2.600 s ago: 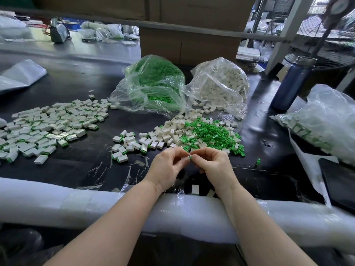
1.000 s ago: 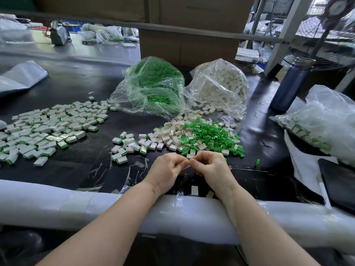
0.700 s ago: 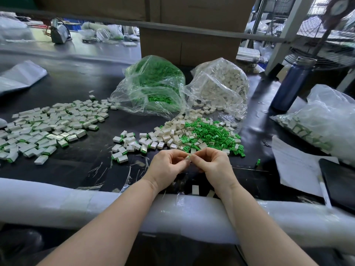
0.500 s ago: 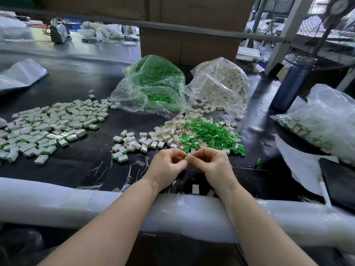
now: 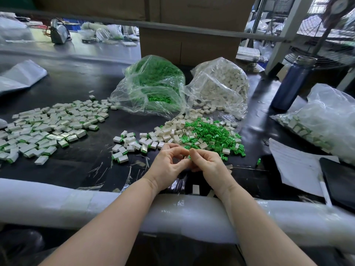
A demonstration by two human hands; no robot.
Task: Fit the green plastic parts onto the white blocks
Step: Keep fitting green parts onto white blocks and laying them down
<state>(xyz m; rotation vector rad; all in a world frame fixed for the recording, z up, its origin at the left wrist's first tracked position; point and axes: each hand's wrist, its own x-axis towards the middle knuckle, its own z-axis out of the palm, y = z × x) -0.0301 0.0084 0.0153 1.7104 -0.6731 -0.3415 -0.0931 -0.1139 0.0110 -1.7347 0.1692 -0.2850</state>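
My left hand [image 5: 167, 166] and my right hand [image 5: 209, 166] meet fingertip to fingertip above the black table, just in front of a mixed pile. Between them they pinch a small white block [image 5: 186, 157] and a green plastic part [image 5: 189, 156], both mostly hidden by the fingers. Loose green parts [image 5: 211, 135] and bare white blocks [image 5: 172, 131] lie heaped just beyond my hands. Blocks with green fitted [image 5: 123, 148] are scattered to the left of the heap, and a large spread of them [image 5: 48, 129] covers the table's left side.
A clear bag of green parts [image 5: 153, 85] and one of white blocks [image 5: 221, 85] stand behind the pile. A blue bottle [image 5: 292, 83], another bag [image 5: 322, 120], paper [image 5: 295, 166] and a black tablet [image 5: 340, 181] are at the right. A white padded edge [image 5: 57, 200] runs along the table's front.
My hands stay together at the same spot, their fingers shifting slightly on the small piece. The paper at the right has fluttered.
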